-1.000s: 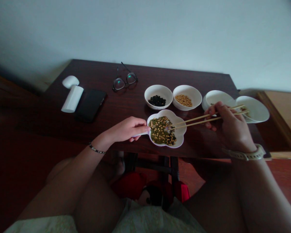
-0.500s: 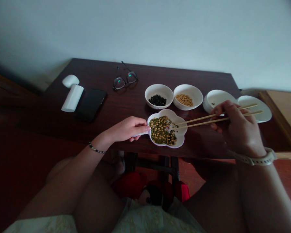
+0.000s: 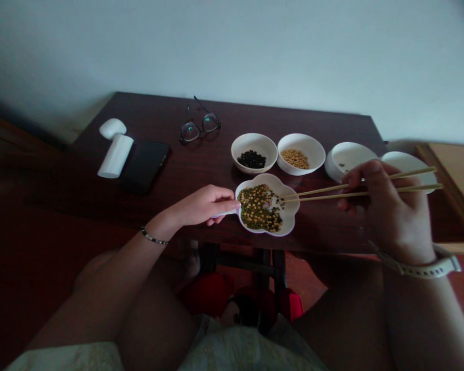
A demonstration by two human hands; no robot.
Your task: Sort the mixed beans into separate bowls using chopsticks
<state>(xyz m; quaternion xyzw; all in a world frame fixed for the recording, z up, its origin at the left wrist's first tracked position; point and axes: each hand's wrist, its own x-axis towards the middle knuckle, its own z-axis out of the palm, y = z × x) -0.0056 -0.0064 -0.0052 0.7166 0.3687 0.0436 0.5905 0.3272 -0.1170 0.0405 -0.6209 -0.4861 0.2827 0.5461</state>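
Left hand (image 3: 204, 204): rests on the near part of the table (image 3: 201, 170), fingers (image 3: 226, 197) curled and pinching the left rim of the flower dish (image 3: 290, 219).
Right hand (image 3: 386, 206): raised over the right side of the table, fingers (image 3: 355, 178) pressed around the chopsticks (image 3: 325, 191) at about their middle.
Chopsticks: two pale sticks, nearly level, pointing left; their tips sit just over the right part of the flower dish, a little apart from each other. Whether they hold a bean cannot be told.
Flower dish: white, lobed, near the front edge of the table, filled with mixed beans (image 3: 260, 207), green, yellow and a few black.
Black beans bowl (image 3: 254, 147): white, just behind the flower dish, a small heap of black beans inside.
Yellow beans bowl (image 3: 301, 149): white, just right of the black beans bowl, rims nearly touching.
Third bowl (image 3: 346, 154): white, further right, a few dark specks inside, partly behind the right hand.
Plate (image 3: 406, 162): white, at the right table edge, partly hidden by the hand and chopsticks.
Glasses (image 3: 198, 127): folded open, at the back of the table.
Phone (image 3: 145, 165): dark, lying flat on the left.
White device (image 3: 115, 149): lying just left of the phone.
Bracelet (image 3: 152, 237): thin, on the left wrist.
Watch (image 3: 425, 268): pale strap, on the right wrist.
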